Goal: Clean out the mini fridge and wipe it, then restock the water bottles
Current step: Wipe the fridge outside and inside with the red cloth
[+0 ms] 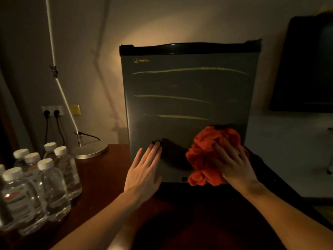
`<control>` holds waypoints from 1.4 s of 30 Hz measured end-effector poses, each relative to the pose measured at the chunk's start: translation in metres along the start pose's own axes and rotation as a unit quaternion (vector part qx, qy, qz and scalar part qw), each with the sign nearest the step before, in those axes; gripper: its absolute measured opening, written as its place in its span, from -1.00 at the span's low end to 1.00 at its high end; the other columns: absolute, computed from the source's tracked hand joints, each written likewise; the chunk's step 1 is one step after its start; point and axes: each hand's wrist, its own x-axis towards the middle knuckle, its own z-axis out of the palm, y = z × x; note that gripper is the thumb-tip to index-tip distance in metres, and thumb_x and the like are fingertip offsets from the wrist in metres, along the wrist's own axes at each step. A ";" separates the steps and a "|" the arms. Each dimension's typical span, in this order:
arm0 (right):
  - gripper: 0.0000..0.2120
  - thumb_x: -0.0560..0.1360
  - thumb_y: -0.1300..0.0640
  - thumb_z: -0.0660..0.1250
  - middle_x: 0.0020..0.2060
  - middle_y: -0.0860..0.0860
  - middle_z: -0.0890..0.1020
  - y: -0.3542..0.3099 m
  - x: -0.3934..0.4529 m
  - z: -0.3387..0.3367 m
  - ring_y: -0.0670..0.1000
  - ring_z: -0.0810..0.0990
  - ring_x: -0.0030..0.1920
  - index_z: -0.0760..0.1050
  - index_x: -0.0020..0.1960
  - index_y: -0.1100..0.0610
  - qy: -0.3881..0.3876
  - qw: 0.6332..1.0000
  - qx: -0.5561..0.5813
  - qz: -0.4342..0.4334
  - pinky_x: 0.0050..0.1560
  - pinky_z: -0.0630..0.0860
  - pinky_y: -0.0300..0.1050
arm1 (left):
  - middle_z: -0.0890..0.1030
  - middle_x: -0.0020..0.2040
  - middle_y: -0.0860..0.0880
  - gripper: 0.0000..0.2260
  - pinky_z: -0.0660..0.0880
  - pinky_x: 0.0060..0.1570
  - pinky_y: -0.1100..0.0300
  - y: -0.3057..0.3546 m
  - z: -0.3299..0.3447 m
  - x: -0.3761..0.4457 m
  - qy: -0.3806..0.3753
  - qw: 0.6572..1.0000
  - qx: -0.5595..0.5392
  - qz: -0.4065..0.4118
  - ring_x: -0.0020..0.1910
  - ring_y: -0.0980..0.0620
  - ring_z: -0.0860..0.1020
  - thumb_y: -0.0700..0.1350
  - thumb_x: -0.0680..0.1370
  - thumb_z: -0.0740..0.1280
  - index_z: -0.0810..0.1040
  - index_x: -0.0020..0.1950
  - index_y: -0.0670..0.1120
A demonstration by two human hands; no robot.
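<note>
A grey mini fridge (185, 91) with a black top stands on the dark wooden table, its door closed and facing me. My left hand (144, 170) lies flat with straight fingers against the lower left of the door. My right hand (234, 163) presses a crumpled red cloth (205, 156) onto the lower right of the door. Several clear water bottles (36, 184) with white caps stand grouped at the table's left edge.
A desk lamp's round metal base (90, 150) and white arm (59, 83) stand left of the fridge. Wall sockets (52, 110) with two black plugs are behind the bottles. A dark screen (306, 69) hangs on the wall at the right.
</note>
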 end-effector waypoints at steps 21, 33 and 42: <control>-0.68 0.51 0.03 0.19 0.41 0.12 0.43 -0.014 0.171 -0.004 0.23 0.23 0.50 0.61 0.18 -0.03 0.028 0.989 0.122 -0.081 0.41 0.13 0.41 | -0.01 0.62 -0.06 -0.26 0.03 0.51 -0.09 -0.018 -0.029 0.026 0.021 0.996 0.061 -0.067 0.60 -0.01 -0.03 0.06 0.51 0.18 -0.07 0.63 -0.05; -0.61 0.49 -0.03 0.17 0.41 0.15 0.36 0.068 0.100 -0.023 0.28 0.26 0.44 0.57 0.25 -0.01 -0.007 0.997 0.072 0.012 0.23 0.37 0.45 | -0.20 0.62 0.00 -0.19 -0.12 0.53 -0.04 0.012 -0.038 0.044 0.033 0.996 0.029 -0.072 0.59 0.05 -0.18 0.13 0.55 0.22 -0.20 0.61 -0.04; -0.62 0.52 0.00 0.27 0.41 0.24 0.35 -0.033 0.189 -0.004 0.33 0.21 0.47 0.53 0.32 0.01 0.046 0.995 0.092 -0.002 0.32 0.17 0.48 | 0.07 0.61 -0.05 -0.35 0.01 0.53 -0.07 -0.039 -0.041 0.047 0.064 0.996 0.014 -0.058 0.59 0.02 -0.04 0.09 0.59 0.17 0.04 0.62 -0.06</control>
